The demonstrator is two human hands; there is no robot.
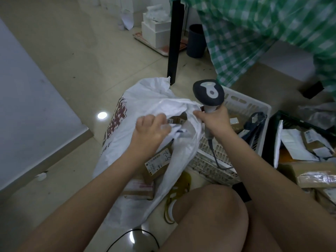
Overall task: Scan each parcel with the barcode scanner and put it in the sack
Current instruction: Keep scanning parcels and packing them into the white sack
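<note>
A white woven sack (134, 106) with red print lies open on the floor in front of me, with several brown cardboard parcels (159, 161) inside its mouth. My left hand (151, 129) reaches into the opening and pinches a white plastic parcel (177, 130) there. My right hand (213, 120) grips the handle of the barcode scanner (209, 92), whose dark head points up, and its thumb also catches the sack's rim (192, 110). The scanner's cable (215, 155) hangs down over the white crate.
A white plastic crate (247, 104) with parcels stands right of the sack. A dark crate (294, 122) with more parcels and loose boxes sits at far right. A black table leg (175, 39), green checked cloth (254, 33), a grey bin (197, 40) and white boxes (156, 31) stand behind. My knee (209, 215) is below.
</note>
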